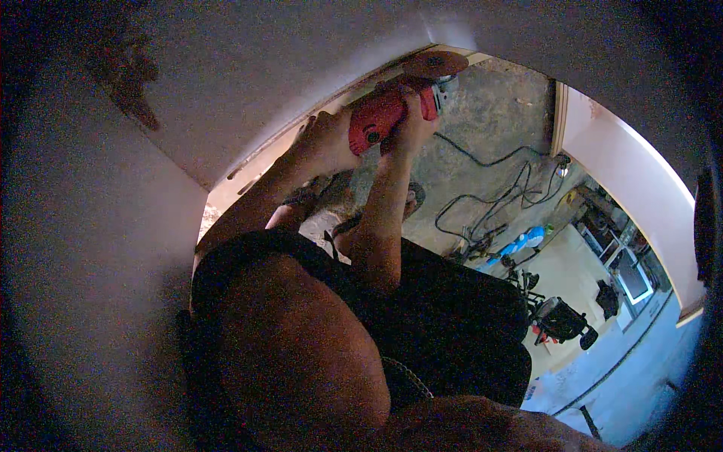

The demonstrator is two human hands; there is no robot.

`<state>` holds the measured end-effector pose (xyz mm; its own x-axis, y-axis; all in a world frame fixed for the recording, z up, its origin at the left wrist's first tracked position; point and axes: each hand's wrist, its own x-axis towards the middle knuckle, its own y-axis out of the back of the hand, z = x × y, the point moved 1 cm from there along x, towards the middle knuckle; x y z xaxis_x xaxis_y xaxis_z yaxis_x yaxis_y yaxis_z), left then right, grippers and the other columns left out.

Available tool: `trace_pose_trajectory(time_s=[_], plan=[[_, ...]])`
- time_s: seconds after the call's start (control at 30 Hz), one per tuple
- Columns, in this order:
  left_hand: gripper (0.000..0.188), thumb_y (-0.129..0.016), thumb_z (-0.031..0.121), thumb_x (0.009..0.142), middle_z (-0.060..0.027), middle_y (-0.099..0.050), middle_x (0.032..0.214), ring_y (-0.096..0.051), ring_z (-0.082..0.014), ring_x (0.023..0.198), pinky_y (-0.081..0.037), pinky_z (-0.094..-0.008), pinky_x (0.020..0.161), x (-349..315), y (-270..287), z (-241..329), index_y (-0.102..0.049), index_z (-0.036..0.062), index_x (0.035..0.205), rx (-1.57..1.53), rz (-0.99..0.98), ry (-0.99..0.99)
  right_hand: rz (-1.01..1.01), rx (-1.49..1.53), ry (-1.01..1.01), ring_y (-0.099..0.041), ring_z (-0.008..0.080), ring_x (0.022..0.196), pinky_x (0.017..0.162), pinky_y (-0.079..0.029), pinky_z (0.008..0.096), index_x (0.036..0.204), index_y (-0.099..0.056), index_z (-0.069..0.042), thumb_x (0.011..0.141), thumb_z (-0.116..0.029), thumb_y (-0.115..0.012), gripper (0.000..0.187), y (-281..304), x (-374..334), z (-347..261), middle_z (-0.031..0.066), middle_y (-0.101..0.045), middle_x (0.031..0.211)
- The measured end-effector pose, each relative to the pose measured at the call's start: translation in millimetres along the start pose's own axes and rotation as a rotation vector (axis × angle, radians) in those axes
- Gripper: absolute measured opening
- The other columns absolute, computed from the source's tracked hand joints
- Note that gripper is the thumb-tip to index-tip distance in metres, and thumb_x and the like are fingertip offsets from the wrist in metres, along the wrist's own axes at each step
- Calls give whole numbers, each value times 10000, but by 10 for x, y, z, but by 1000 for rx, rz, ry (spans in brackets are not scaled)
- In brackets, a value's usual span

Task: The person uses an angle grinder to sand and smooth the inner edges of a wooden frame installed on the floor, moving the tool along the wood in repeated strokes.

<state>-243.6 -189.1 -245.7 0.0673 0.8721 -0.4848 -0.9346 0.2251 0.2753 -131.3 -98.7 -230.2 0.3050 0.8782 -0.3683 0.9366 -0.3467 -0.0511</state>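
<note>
Both my hands are on a red angle grinder point(376, 119) with a metal gear head. Its brownish disc point(446, 63) is right at the edge of the pale wall panel point(301, 56); I cannot tell whether it touches. My left hand point(331, 135) wraps the rear of the grinder's body. Nearer the head, my right hand point(413, 124) grips the front part, its fingers partly hidden.
A black cord point(497, 160) lies looped on the rough grey floor point(482, 113). Below my arms shows a sandalled foot point(413, 197). Further right are a blue object point(531, 239), a black wheeled item point(561, 320) and a light board point(625, 147).
</note>
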Motion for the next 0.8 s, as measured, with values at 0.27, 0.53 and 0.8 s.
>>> trace_pose_trajectory(time_s=[0.27, 0.53, 0.8], plan=[[720, -839, 273, 649, -287, -701, 998, -701, -451, 924, -578, -529, 860, 9, 88, 161, -558, -3, 1252, 13, -31, 4, 69, -159, 91, -698, 272, 902, 771, -606, 380, 1173, -609, 34, 807, -47, -729, 394, 161, 186, 105, 143, -689, 1071], [711, -838, 256, 646, -277, -704, 994, -703, -444, 919, -579, -524, 855, -18, 152, 211, -562, 3, 1250, 31, -49, 16, -49, -66, 43, -698, 251, 849, 758, -598, 372, 1118, -650, 33, 821, -30, -692, 307, 66, 122, 19, 125, -705, 1017], [702, -837, 240, 643, -267, -708, 990, -705, -438, 914, -581, -518, 850, -4, 160, 287, -566, 8, 1247, 45, -68, 5, -50, -115, 118, -684, 225, 842, 746, -584, 355, 1089, -670, 17, 812, -41, -707, 285, 407, 450, 294, 105, -700, 1005]])
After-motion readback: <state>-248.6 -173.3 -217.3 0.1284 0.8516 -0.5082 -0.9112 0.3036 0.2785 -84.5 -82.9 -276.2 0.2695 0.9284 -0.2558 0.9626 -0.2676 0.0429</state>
